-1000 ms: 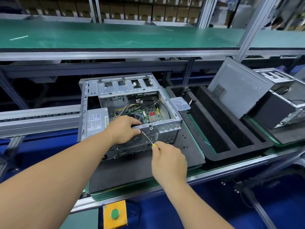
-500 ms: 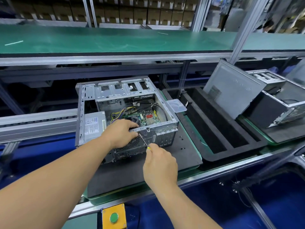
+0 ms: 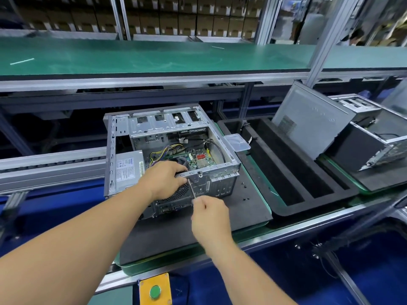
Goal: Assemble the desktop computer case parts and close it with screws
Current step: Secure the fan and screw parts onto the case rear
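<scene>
An open case (image 3: 167,150) lies on a black mat (image 3: 246,208). Its near rim is gripped by the left hand (image 3: 164,180). A screwdriver (image 3: 191,189) is pinched in the right hand (image 3: 210,216), tip against the rear panel.

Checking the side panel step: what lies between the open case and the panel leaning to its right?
A black foam tray lies between the case and the panel; a clear lid rests beside the case.

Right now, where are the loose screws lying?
In the head view, the loose screws lie on the black foam mat, just right of the open computer case and right of the right hand.
</scene>
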